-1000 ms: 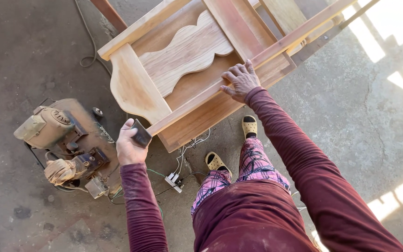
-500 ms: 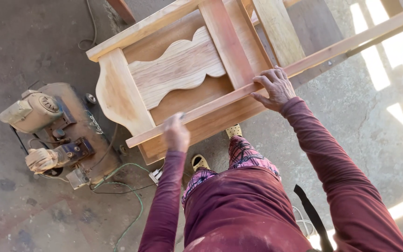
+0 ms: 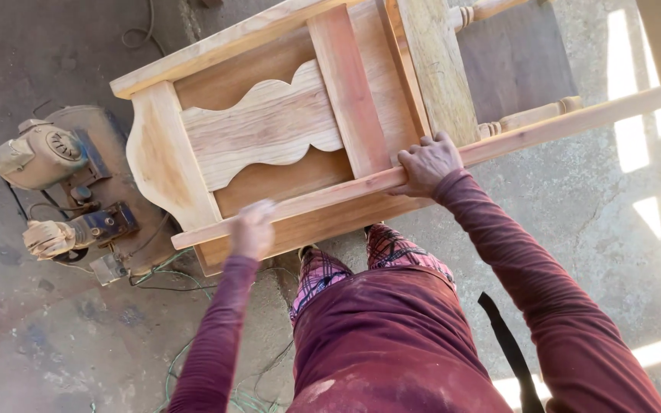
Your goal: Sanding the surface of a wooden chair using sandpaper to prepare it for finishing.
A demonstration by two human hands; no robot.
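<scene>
Woodwork in hand: a long wooden rail lies slantwise across the near edge of an unfinished wooden furniture frame, which rests on the concrete floor just ahead of the person's feet.

Right hand: fingers curled over the top of the rail, knuckles up, closed around it and pressing it against the frame. Grip looks firm.

Left hand: blurred with motion, at the rail's lower left stretch, apparently on or right at its surface. Fingers seem gathered rather than spread; whether they pinch anything I cannot tell from the blur.

Judgement on doing it well: the right hand should hold the rail hard against the frame so it does not slide, while the left works along the grain with even pressure, staying flat on the narrow face and not rolling over its edges. Weight over the piece helps, as does a steady stance.

Nearby: a dusty motor unit on the floor to the left, with green cable trailing close to the feet, a trip hazard.
</scene>
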